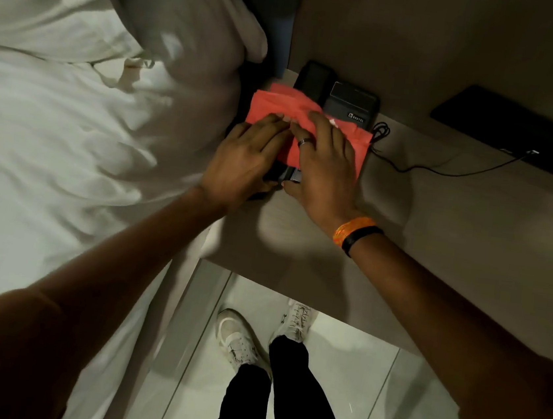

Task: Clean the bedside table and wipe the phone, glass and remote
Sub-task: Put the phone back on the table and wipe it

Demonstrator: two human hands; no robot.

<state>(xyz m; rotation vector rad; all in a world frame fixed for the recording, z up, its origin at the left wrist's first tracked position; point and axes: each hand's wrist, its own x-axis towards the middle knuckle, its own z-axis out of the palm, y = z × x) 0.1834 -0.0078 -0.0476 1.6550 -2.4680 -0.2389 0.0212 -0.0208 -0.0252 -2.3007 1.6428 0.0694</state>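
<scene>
Phone wiping under way, judging by the layout: red cloth (299, 119) spread over the near half of the black desk phone (346, 102), at the back left corner of the bedside table (437, 234), right against the bed (51, 149). Left hand (242, 160) laid flat on the left part of the cloth, fingers extended and pressing, thumb curled round the phone's near edge; nothing clenched. Right hand (324, 166) likewise flat on the cloth, fingers spread and pressing down, ring on one finger, thumb tucked at the phone's front edge. Handset cradle and display end left uncovered beyond the cloth. Probably an early-to-middle stage: phone in hand, tabletop looking bare but not visibly wiped or unwiped, could not tell either way. Glass and remote nowhere in view, so both apparently left to do, or parked out of frame. Counted: one phone, one cloth, two hands, two wristbands (357, 232) on the right wrist (one orange, one black), one coiled phone cord (380, 131), one thin black cable (462, 172) running to one flat dark device (518, 133) at the table's far right, two white pillows (118, 8), two white shoes (236, 335) on the tiled floor.
</scene>
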